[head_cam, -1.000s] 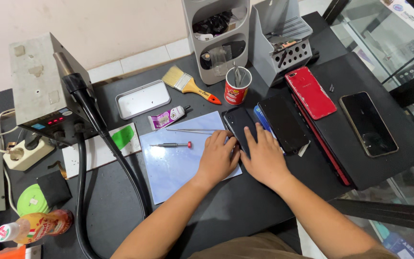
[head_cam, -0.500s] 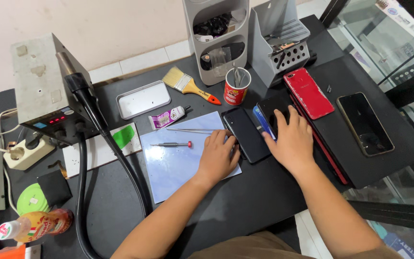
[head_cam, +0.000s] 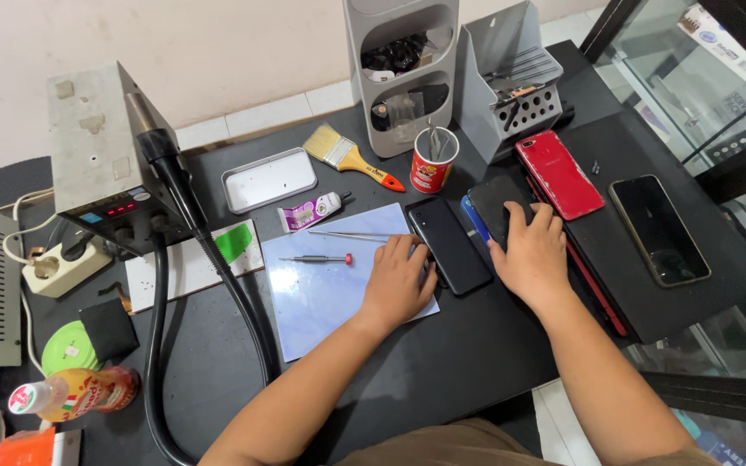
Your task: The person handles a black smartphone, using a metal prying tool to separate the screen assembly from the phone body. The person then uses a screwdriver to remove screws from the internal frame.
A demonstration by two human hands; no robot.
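Phones laid out at centre frame, one under each hand, none opened as far as the view shows.

The left hand lies flat on the right edge of the pale blue mat, fingers together and closed on nothing, their tips touching the side of the black phone just right of centre. The right hand rests with fingers spread on a second dark phone, pressing rather than gripping; a blue phone peeks out between the two. By my judgement the work is at an early stage: the small screwdriver and tweezers lie untouched on the mat, the red phone and another dark phone wait at the right of the worktop, and no loose parts show.
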